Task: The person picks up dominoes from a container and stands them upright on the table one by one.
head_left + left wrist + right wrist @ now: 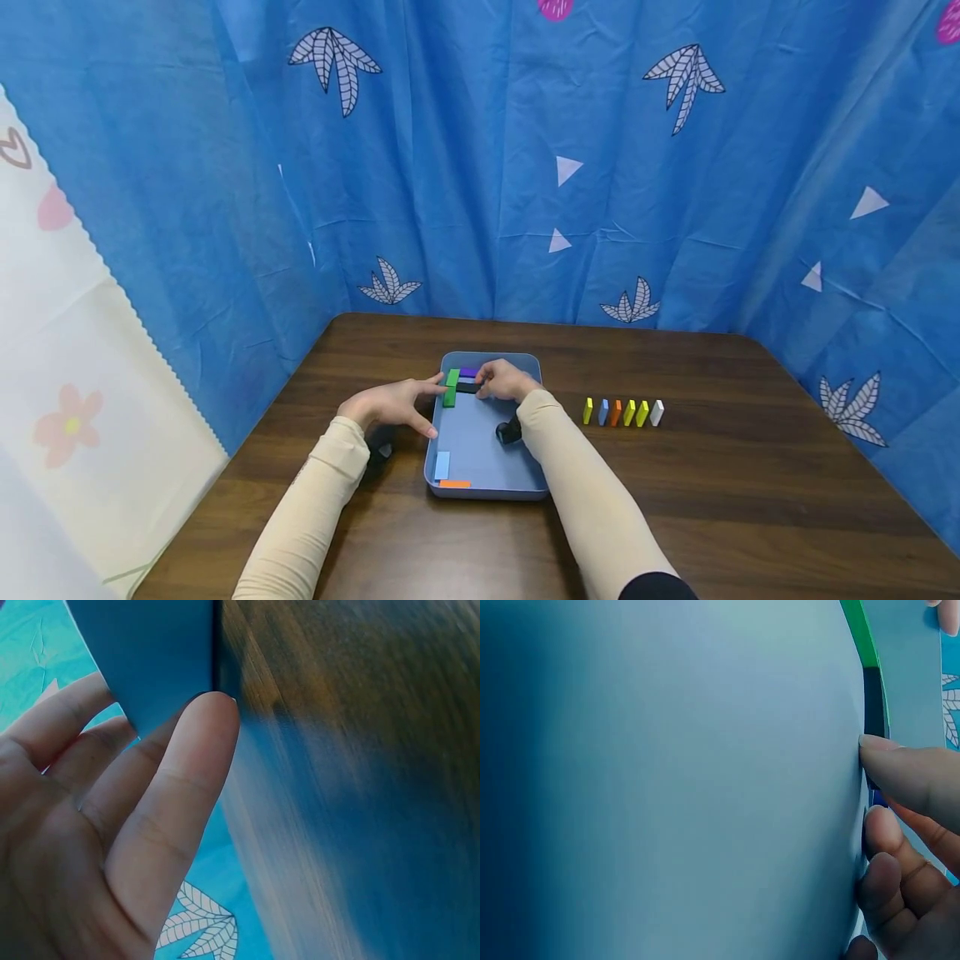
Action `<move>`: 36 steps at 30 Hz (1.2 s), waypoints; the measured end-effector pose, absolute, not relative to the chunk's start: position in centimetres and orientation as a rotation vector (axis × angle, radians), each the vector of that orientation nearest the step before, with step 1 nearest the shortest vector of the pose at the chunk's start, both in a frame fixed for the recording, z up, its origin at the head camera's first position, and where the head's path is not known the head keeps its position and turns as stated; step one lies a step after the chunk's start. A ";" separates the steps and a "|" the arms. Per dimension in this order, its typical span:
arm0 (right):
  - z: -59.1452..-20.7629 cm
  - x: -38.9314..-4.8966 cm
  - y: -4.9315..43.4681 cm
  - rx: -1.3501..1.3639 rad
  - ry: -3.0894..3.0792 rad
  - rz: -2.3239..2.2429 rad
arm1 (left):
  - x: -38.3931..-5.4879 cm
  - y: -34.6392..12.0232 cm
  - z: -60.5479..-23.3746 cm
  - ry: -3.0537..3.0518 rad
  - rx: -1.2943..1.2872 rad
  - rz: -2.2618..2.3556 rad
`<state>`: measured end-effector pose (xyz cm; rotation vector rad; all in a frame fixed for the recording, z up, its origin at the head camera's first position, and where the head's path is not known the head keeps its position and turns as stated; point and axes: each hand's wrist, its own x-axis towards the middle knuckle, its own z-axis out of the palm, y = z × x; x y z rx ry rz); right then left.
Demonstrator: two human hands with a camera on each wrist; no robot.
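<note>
A blue-grey tray (pixel 487 492) lies on the table. Inside, near its far end, my right hand (pixel 508 381) pinches the right end of a black block (pixel 468 387) between thumb (pixel 900 765) and index finger. Two green blocks (pixel 450 393) lie in line along the tray's left wall, with a purple block (pixel 468 372) at the far wall. Part of a light blue piece shows between the purple and black ones. My left hand (pixel 393 403) is at the tray's left rim, fingers spread and holding nothing. Its thumb (pixel 199 742) lies alongside the tray's outer wall.
In the tray's near left corner are a light blue block (pixel 442 465) and an orange block (pixel 454 483). Right of the tray, several small blocks stand in a row on the brown table (pixel 720 467), from a yellow block (pixel 588 410) to a white block (pixel 657 412).
</note>
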<state>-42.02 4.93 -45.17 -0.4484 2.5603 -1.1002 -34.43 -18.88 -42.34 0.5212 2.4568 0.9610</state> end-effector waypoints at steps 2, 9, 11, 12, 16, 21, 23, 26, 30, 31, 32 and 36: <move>-45.0 -41.9 4.9 -0.454 2.574 -1.074 | -34.4 -18.8 -42.4 2.455 0.516 0.964; -44.6 -41.8 5.2 -0.469 2.610 -1.036 | -34.6 -18.6 -42.5 2.449 0.514 0.963; -44.5 -41.7 5.3 -0.474 2.606 -1.050 | -34.5 -18.6 -42.5 2.448 0.517 0.958; -44.4 -41.7 5.4 -0.479 2.602 -1.062 | -34.6 -18.6 -42.5 2.451 0.521 0.952; -44.1 -41.6 5.6 -0.518 2.598 -1.106 | -34.6 -18.6 -42.5 2.463 0.520 0.943; -43.6 -41.3 5.6 -0.557 2.582 -1.192 | -34.6 -18.8 -42.5 2.462 0.530 0.942; -43.3 -41.2 5.6 -0.569 2.575 -1.233 | -34.7 -18.9 -42.6 2.453 0.532 0.951; -42.9 -41.0 5.7 -0.591 2.576 -1.273 | -34.7 -19.0 -42.6 2.449 0.539 0.955; -42.5 -40.7 6.1 -0.609 2.578 -1.306 | -34.6 -19.0 -42.4 2.449 0.548 0.949; -42.4 -40.6 6.2 -0.612 2.579 -1.312 | -34.6 -19.0 -42.3 2.449 0.550 0.949; -42.3 -40.6 6.3 -0.623 2.582 -1.313 | -34.5 -18.9 -42.3 2.449 0.549 0.949; -42.0 -40.1 6.9 -0.658 2.600 -1.319 | -34.5 -18.9 -42.1 2.453 0.541 0.941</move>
